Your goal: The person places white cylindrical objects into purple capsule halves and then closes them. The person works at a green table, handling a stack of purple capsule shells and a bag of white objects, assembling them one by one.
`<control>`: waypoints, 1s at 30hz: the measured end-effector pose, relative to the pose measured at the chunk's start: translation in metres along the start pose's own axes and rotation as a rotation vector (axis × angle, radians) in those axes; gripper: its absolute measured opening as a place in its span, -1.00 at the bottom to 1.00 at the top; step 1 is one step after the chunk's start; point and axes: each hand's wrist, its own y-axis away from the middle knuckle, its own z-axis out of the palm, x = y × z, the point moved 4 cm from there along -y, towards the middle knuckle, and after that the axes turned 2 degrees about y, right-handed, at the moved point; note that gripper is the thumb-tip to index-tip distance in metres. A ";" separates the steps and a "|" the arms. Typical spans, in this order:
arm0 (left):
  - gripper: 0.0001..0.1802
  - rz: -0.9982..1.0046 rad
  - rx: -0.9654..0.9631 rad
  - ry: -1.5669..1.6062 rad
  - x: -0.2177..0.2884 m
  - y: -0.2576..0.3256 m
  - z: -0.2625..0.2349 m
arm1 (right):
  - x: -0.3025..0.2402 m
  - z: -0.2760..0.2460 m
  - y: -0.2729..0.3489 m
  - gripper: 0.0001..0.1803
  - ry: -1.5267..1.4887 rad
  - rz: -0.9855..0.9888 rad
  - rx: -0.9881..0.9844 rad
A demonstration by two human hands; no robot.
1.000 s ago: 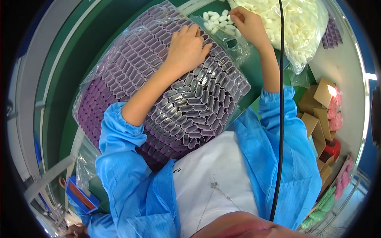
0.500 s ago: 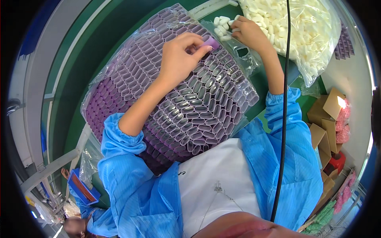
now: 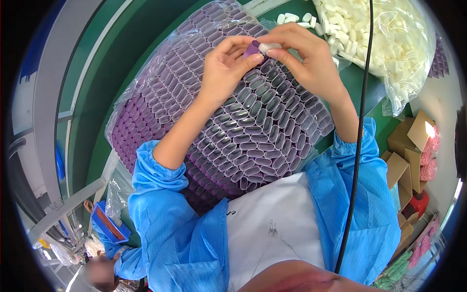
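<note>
My left hand grips a small purple oval sleeve between thumb and fingers, its open end turned to the right. Against that end my right hand pinches a white oblong plug. Whether the plug's tip has entered the sleeve, I cannot tell. Both hands hover over the far part of a large block of upright purple oval sleeves, packed tightly side by side and partly wrapped in clear film. Several loose white plugs lie just beyond my right hand.
A clear bag of white plugs stands at the far right. A black cable hangs down across the view. Cardboard boxes with pink packs are on the right. At lower left, a person sits near a blue bin.
My right hand has picked a white plug from the loose ones and brought it left to the sleeve in my left hand. The view has shifted slightly.
</note>
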 end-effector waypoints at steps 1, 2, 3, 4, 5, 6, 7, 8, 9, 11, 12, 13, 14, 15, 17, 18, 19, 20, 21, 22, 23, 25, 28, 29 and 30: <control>-0.67 0.054 -0.004 -0.040 -0.001 0.000 0.000 | 0.000 0.002 0.001 -0.84 0.043 -0.054 0.030; -0.65 0.106 -0.005 -0.080 -0.002 0.001 0.000 | 0.001 0.004 0.002 -0.85 0.029 -0.042 0.046; -0.64 0.158 -0.006 -0.121 -0.002 0.003 0.001 | 0.003 0.005 0.003 -0.86 0.015 -0.030 0.063; -0.64 0.179 -0.006 -0.188 0.000 0.003 0.002 | 0.006 0.006 0.004 -0.87 0.000 -0.017 0.079; -0.65 0.170 -0.005 -0.211 -0.001 0.003 0.002 | 0.010 0.006 0.005 -0.87 -0.029 0.008 0.072; -0.66 0.161 -0.005 -0.234 -0.002 0.002 0.002 | 0.015 0.007 0.007 -0.87 -0.059 0.034 0.065; -0.66 0.151 -0.006 -0.258 -0.003 0.002 0.002 | 0.019 0.008 0.008 -0.86 -0.088 0.060 0.059; -0.67 0.148 -0.003 -0.284 -0.003 0.003 0.002 | 0.019 0.008 0.008 -0.89 -0.058 0.045 0.068; -0.68 0.146 0.000 -0.310 -0.002 0.003 0.004 | 0.017 0.008 0.008 -0.89 -0.035 0.000 0.063; -0.69 0.130 0.003 -0.335 -0.003 0.004 0.004 | 0.011 0.010 0.006 -0.90 0.013 -0.093 0.053; -0.69 0.116 0.003 -0.334 -0.004 0.004 0.004 | 0.010 0.010 0.006 -0.90 0.017 -0.116 0.040; -0.69 0.103 0.002 -0.334 -0.005 0.005 0.004 | 0.008 0.010 0.006 -0.90 0.021 -0.139 0.028; -0.70 0.088 0.005 -0.309 -0.004 0.005 0.004 | 0.007 0.010 0.006 -0.90 0.025 -0.164 0.015; -0.70 0.073 0.007 -0.284 -0.002 0.005 0.005 | 0.008 0.008 0.006 -0.89 0.033 -0.173 -0.002; -0.70 0.066 -0.001 -0.246 -0.002 0.005 0.005 | 0.011 0.002 0.008 -0.87 0.047 -0.191 -0.041; -0.70 0.073 -0.011 -0.233 -0.003 0.005 0.006 | 0.011 0.001 0.008 -0.87 0.053 -0.144 -0.030; -0.71 0.081 -0.020 -0.220 -0.003 0.005 0.006 | 0.010 0.000 0.009 -0.86 0.058 -0.097 -0.019; -0.71 0.081 -0.029 -0.236 -0.003 0.005 0.006 | 0.009 -0.001 0.011 -0.86 0.065 -0.045 -0.005; -0.71 0.080 -0.037 -0.253 -0.002 0.005 0.007 | 0.008 -0.001 0.012 -0.86 0.104 -0.106 0.003; -0.71 0.081 -0.046 -0.269 -0.002 0.005 0.008 | 0.008 0.001 0.013 -0.86 0.143 -0.167 0.011; -0.71 0.078 -0.044 -0.262 -0.001 0.005 0.008 | 0.008 0.002 0.013 -0.86 0.180 -0.232 0.019; -0.71 0.074 -0.042 -0.247 0.000 0.005 0.008 | 0.013 0.005 0.016 -0.84 0.150 -0.300 0.051; -0.70 0.059 -0.047 -0.156 -0.002 0.004 0.005 | 0.013 0.006 0.018 -0.80 0.175 -0.392 0.064; -0.70 0.056 -0.055 -0.165 -0.003 0.004 0.006 | 0.013 0.007 0.020 -0.79 0.197 -0.419 0.064; -0.70 0.053 -0.063 -0.173 -0.003 0.005 0.006 | 0.013 0.007 0.021 -0.77 0.212 -0.438 0.081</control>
